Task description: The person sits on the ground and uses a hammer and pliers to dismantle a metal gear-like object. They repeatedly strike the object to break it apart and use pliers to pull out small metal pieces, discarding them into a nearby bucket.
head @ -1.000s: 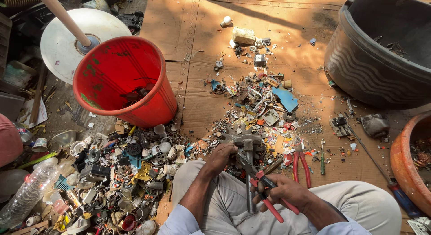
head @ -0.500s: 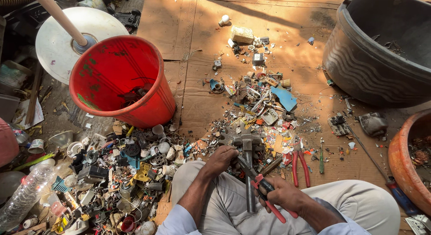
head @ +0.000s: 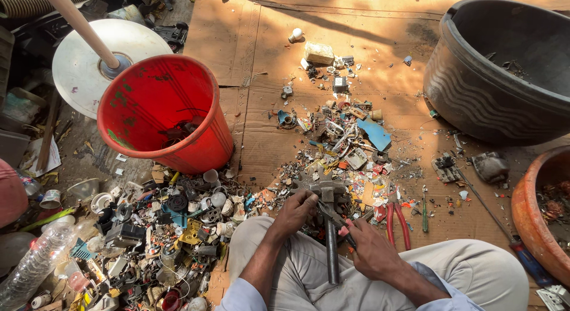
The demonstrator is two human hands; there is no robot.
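I sit cross-legged on cardboard [head: 267, 139]. A metal hammer [head: 330, 240] lies between my knees, its head away from me. My left hand [head: 295, 212] pinches a small scrap part against the hammer head. My right hand [head: 373, 251] is closed round red-handled pliers [head: 339, 223], whose jaws reach in toward the part beside my left fingers. Most of the pliers' handles are hidden in my fist. What the small part is cannot be made out.
A second pair of red-handled pliers [head: 396, 220] and a green screwdriver [head: 424, 209] lie to the right. Scrap litter [head: 350, 144] spreads ahead, with a bigger heap [head: 166, 228] on the left. Around stand a red bucket [head: 205, 141], black tub [head: 475, 91], terracotta bowl [head: 525, 210] and white disc [head: 77, 67].
My right hand has drawn the pliers up and in toward the hammer head, so their red handles show less. My left hand stays at the hammer head.
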